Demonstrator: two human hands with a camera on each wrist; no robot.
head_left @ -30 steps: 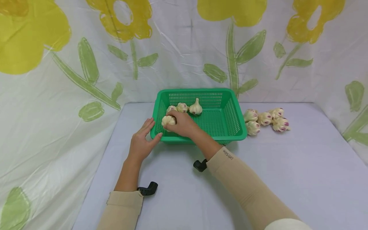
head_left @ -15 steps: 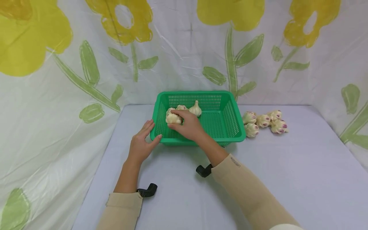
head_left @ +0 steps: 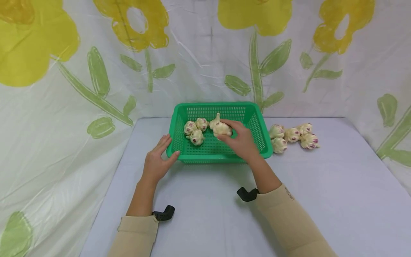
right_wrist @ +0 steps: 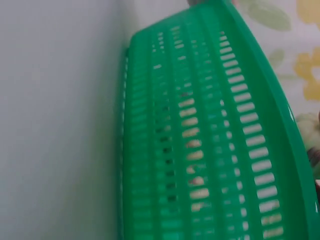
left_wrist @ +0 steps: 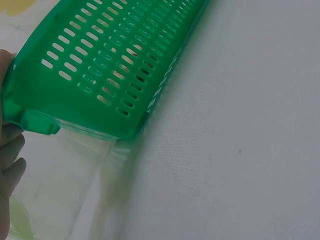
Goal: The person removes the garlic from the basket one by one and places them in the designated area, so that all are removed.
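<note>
My right hand [head_left: 241,142] pinches a pale garlic bulb [head_left: 223,129] between thumb and fingers, over the middle of the green plastic basket [head_left: 221,157]. Just behind it, partly covered, another garlic bulb [head_left: 218,117] points its stem upward. Three purple-streaked garlic bulbs [head_left: 196,137] sit together in the basket's left part. At the basket's left end my left hand [head_left: 156,161] rests on the rim, fingers extended and thumb at the front corner. The left wrist view shows some fingers [left_wrist: 14,155] beside that end. Slotted basket wall [right_wrist: 200,130] fills most of the right wrist view.
Several more garlic bulbs [head_left: 292,135] lie on the white-covered table [head_left: 205,214], right of the basket and close to its side. A white curtain with painted yellow flowers [head_left: 199,64] hangs directly behind the table.
My right hand has carried the garlic bulb rightward from the basket's left end to its middle, uncovering the three bulbs there. The left hand keeps its place on the rim.
</note>
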